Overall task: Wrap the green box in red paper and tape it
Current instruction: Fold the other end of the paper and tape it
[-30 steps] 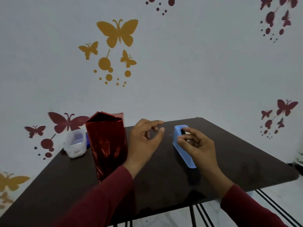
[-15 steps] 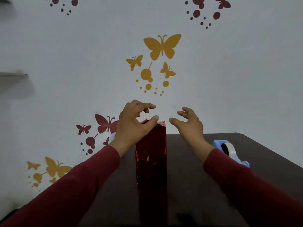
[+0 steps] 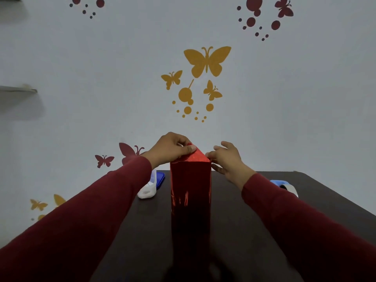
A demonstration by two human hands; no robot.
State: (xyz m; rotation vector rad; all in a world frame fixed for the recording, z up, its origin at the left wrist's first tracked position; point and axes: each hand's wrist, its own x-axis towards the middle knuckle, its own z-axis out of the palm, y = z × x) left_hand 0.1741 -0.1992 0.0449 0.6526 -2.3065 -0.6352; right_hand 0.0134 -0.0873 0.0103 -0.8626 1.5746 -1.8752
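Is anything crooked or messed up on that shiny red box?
Nothing looks broken or spilled. The tall box in shiny red paper stands upright on the dark table. Only its top is unfinished: a triangular red flap sticks up, pinched by the left hand, with the right hand beside it.

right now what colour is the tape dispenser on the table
Light blue, holding a whitish tape roll; tape dispenser, head view.

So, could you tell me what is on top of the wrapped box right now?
A folded red paper flap, pinched by the left hand; the right hand touches its corner. The box top beneath is covered.
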